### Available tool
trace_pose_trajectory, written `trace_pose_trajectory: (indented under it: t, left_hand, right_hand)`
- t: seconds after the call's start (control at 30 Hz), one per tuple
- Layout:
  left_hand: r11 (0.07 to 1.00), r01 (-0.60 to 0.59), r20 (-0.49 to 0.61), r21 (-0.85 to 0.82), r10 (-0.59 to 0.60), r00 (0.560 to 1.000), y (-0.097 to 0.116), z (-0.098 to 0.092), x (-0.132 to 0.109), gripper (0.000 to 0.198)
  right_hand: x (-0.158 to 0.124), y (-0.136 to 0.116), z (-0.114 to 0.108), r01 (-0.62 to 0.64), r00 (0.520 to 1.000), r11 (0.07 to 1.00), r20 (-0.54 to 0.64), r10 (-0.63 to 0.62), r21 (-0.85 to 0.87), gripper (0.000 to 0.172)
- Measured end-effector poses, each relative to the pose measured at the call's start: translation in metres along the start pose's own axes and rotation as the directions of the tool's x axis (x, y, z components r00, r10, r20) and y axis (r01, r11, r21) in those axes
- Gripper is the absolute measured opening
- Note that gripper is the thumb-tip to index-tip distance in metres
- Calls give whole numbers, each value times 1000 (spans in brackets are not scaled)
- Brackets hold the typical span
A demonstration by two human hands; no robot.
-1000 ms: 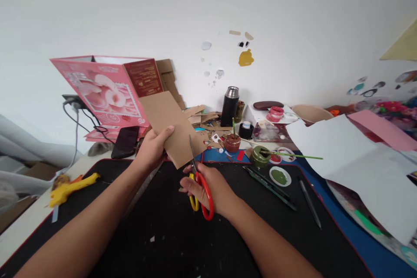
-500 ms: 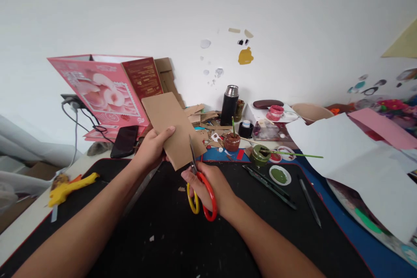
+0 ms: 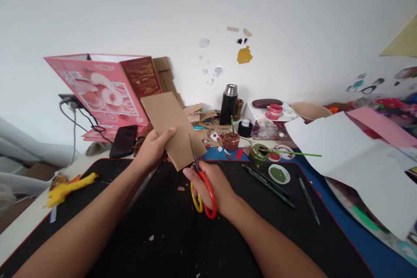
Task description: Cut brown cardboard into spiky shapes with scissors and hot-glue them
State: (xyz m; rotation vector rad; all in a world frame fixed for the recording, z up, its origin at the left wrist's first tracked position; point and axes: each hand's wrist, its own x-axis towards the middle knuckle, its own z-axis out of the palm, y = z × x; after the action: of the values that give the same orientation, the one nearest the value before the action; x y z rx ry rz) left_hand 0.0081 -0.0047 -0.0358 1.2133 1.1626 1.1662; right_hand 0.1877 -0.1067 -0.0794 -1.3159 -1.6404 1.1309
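Note:
A piece of brown cardboard (image 3: 172, 124) is held up and tilted above the black mat (image 3: 163, 234). My left hand (image 3: 155, 147) grips its left edge, thumb on the front face and the other fingers hidden behind. My right hand (image 3: 213, 184) is closed round scissors (image 3: 208, 195) with one red and one yellow handle loop. One blade lies across the front of the cardboard near its lower right corner, where the cardboard is partly cut. The other blade is hidden behind it.
A yellow glue gun (image 3: 71, 189) lies at left, near a phone (image 3: 123, 141) and a pink box (image 3: 100, 91). Behind are cardboard scraps (image 3: 195, 115), a black flask (image 3: 229, 104), a brown paint jar (image 3: 231, 141) and a green one (image 3: 259, 154). Pens (image 3: 270, 186) lie at right.
The scissor handles have drawn closer together, with the yellow loop moving toward the red one. The cardboard and my left hand have barely moved.

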Motion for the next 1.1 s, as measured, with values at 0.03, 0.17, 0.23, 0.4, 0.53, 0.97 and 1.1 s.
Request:
trace_pose_trajectory:
  t: [0.03, 0.17, 0.23, 0.4, 0.53, 0.97, 1.1]
  left_hand:
    - [1000, 10, -1, -10, -10, 1000, 0, 1, 0, 38]
    - [999, 0, -16, -33, 0, 1000, -6, 2, 2, 40]
    - [999, -10, -28, -42, 9, 1000, -9, 2, 3, 42]
    - [998, -11, -46, -57, 8, 999, -16, 2, 4, 45]
    - [997, 8, -60, -73, -12, 998, -14, 6, 3, 41]
    - [996, 15, -65, -90, -21, 998, -12, 7, 2, 44]
    - [995, 14, -39, -100, -18, 999, -12, 7, 2, 45]
  right_hand:
    - [0, -1, 0, -10, 1000, 1000, 1, 10, -9, 36]
    - [-1, -4, 0, -31, 999, 999, 11, 31, -22, 34]
    - [-1, -3, 2, -30, 1000, 999, 6, 30, -18, 33]
    - [0, 5, 6, -24, 999, 1000, -24, 24, -13, 34]
    - [1, 9, 9, -22, 999, 1000, -41, 22, -16, 33]
    - [2, 12, 14, -32, 997, 998, -66, 29, -49, 29]
    - [1, 15, 17, -46, 996, 998, -72, 43, -34, 29]
